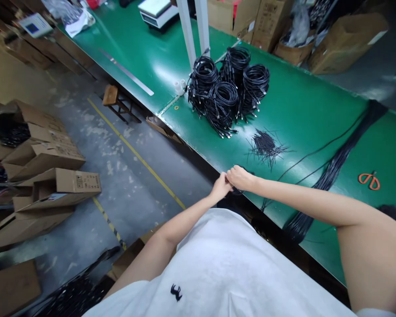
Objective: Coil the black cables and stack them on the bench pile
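Observation:
At the front edge of the green table, my left hand (221, 186) and my right hand (240, 178) meet with their fingers closed. A black cable (248, 169) shows just behind my right hand, and more black is visible under both hands. The fingers hide most of what they grip. Beyond my hands lies a loose pile of short black ties (264, 143). Farther back stand several coiled bundles of black cable (223, 94) with metal plugs hanging out. To the right, a long hank of straight black cables (333, 169) stretches across the table and over its front edge.
Orange-handled scissors (370, 180) lie at the right of the green table (293, 110). A metal ruler (128, 72), small white spools (178, 88) and a scale (158, 13) are farther left. A wooden stool (111, 95) and open cartons (66, 185) stand on the floor.

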A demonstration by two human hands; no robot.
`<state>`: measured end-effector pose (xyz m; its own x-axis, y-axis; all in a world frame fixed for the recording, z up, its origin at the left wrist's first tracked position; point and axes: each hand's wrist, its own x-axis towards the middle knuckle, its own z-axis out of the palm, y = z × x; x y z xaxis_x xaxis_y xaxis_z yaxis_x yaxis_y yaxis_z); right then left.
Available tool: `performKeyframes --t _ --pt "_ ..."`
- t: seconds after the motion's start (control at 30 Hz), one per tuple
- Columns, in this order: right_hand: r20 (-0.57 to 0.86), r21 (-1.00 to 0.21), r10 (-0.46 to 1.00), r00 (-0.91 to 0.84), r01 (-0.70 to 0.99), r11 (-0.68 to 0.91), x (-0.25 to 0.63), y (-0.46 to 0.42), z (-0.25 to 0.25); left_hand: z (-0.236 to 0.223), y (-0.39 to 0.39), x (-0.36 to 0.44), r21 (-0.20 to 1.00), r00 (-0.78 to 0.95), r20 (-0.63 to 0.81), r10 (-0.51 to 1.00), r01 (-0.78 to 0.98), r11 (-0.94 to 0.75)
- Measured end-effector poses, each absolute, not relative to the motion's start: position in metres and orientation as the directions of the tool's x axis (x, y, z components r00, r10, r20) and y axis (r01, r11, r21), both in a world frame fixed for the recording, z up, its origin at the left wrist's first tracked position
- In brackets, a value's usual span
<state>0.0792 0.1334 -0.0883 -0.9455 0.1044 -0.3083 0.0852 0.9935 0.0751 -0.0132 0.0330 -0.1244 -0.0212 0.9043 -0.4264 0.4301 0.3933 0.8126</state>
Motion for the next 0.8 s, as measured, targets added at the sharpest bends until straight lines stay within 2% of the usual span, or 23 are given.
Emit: performKeyframes --t 0.07,0.1,0.13,0.2,0.27,0.33,0.43,0.5,0.53,0.6,0.67,0.8 --pt "-0.308 0.097 0.118 -0.944 0.092 0.991 0.080 0.140 -0.087 -0.116 0.018 -0.005 0.886 0.280 -0.456 0.845 0.238 0.399" --pt "-0.299 0.109 0.121 -0.947 0.093 0.990 0.082 0.142 -0.085 -0.110 0.011 -0.008 0.910 0.380 -0.413 0.828 0.199 0.363" --pt "-0.282 0.122 0.121 -0.952 0.089 0.989 0.083 0.144 -0.082 -0.103 0.006 -0.016 0.931 0.384 -0.356 0.852 0.225 0.288" --pt "-0.236 0.137 0.095 -0.967 0.064 0.988 0.085 0.143 -0.076 -0.094 0.004 -0.041 0.899 0.153 -0.189 0.970 0.425 0.108" --pt "-0.190 0.125 0.038 -0.981 0.014 0.992 0.084 0.139 -0.072 -0.092 0.015 -0.067 0.746 -0.049 -0.019 0.999 0.665 0.047" --pt "-0.193 0.095 -0.001 -0.981 -0.020 0.995 0.081 0.136 -0.070 -0.098 0.034 -0.079 0.616 -0.038 -0.064 0.997 0.784 0.069" --pt "-0.262 0.098 0.052 -0.964 0.027 0.995 0.075 0.139 -0.074 -0.117 0.054 -0.057 0.546 -0.034 -0.230 0.973 0.823 0.158" --pt "-0.300 0.128 0.122 -0.946 0.087 0.988 0.074 0.147 -0.080 -0.128 0.050 -0.025 0.579 -0.122 -0.237 0.964 0.779 0.240" --pt "-0.313 0.138 0.144 -0.939 0.105 0.985 0.075 0.151 -0.083 -0.131 0.043 -0.010 0.633 -0.125 -0.238 0.963 0.732 0.251" --pt "-0.337 0.141 0.167 -0.927 0.125 0.982 0.081 0.159 -0.088 -0.131 0.026 0.006 0.785 0.017 -0.238 0.971 0.593 0.182" --pt "-0.346 0.131 0.163 -0.924 0.124 0.983 0.089 0.162 -0.089 -0.125 0.014 0.000 0.871 0.144 -0.189 0.972 0.482 0.098" --pt "-0.320 0.094 0.121 -0.940 0.096 0.991 0.096 0.156 -0.083 -0.110 0.032 -0.049 0.799 -0.106 -0.015 0.994 0.596 0.076"
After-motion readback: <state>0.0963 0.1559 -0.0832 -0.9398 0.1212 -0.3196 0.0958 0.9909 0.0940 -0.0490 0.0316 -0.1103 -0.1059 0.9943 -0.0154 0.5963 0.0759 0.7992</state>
